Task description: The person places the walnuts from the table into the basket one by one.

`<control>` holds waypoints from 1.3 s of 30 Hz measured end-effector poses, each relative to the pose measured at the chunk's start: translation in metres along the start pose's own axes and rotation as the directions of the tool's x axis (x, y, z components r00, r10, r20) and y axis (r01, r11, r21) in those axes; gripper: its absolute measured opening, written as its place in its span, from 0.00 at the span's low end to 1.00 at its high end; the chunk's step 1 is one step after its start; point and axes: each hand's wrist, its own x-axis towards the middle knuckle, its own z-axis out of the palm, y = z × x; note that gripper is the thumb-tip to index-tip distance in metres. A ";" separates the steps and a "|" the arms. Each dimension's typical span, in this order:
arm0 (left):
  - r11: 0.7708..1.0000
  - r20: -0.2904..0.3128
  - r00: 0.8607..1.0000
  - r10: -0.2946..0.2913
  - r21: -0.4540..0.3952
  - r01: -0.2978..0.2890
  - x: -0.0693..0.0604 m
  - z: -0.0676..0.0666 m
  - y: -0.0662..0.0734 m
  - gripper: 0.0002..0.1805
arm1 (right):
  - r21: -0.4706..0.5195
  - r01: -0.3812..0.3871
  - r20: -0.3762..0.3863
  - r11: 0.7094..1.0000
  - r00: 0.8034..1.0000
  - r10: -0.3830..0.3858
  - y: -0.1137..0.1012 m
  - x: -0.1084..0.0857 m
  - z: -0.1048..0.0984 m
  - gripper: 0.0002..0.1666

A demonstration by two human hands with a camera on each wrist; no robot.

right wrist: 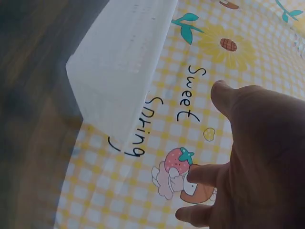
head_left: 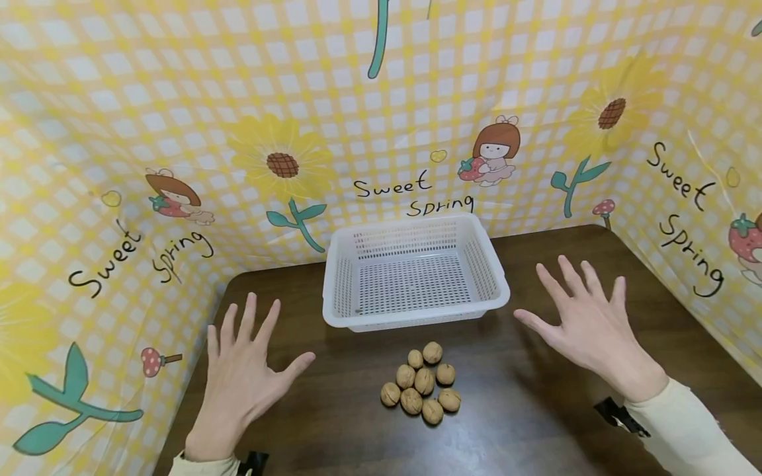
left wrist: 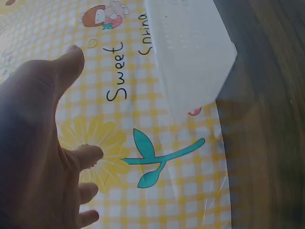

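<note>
Several walnuts [head_left: 424,381] lie in a loose cluster on the dark wooden table, in the lower middle of the head view. Just behind them stands a white plastic basket [head_left: 417,319] with slotted walls; a tiny dark speck shows on its floor. My left hand [head_left: 241,380] is spread at the left of the walnuts, holding nothing. On the other side my right hand [head_left: 589,324] is spread too, with nothing in it, nearest to the basket's right end. Both wrist views show the basket [left wrist: 190,57] apart from the fingers; no walnuts appear there.
A yellow checked cloth [head_left: 387,119] with sunflowers and lettering hangs behind the table and along both sides. The dark tabletop [head_left: 494,410] extends around the walnuts and basket. Black straps [head_left: 620,418] sit at the wrists by the pale sleeves [head_left: 684,423].
</note>
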 end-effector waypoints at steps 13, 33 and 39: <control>0.958 -0.100 0.990 0.101 -0.259 -0.124 0.010 0.029 0.017 0.51 | 0.254 0.199 -0.095 0.946 0.979 -0.180 -0.026 -0.007 0.024 0.43; 0.922 -0.242 0.963 0.120 -0.332 -0.198 0.028 0.075 0.046 0.32 | 0.639 0.367 0.018 0.677 0.872 -0.489 -0.065 -0.007 0.090 0.25; 0.935 -0.247 0.960 0.130 -0.291 -0.202 0.031 0.083 0.051 0.29 | 0.664 0.359 0.079 0.657 0.839 -0.538 -0.063 -0.001 0.106 0.23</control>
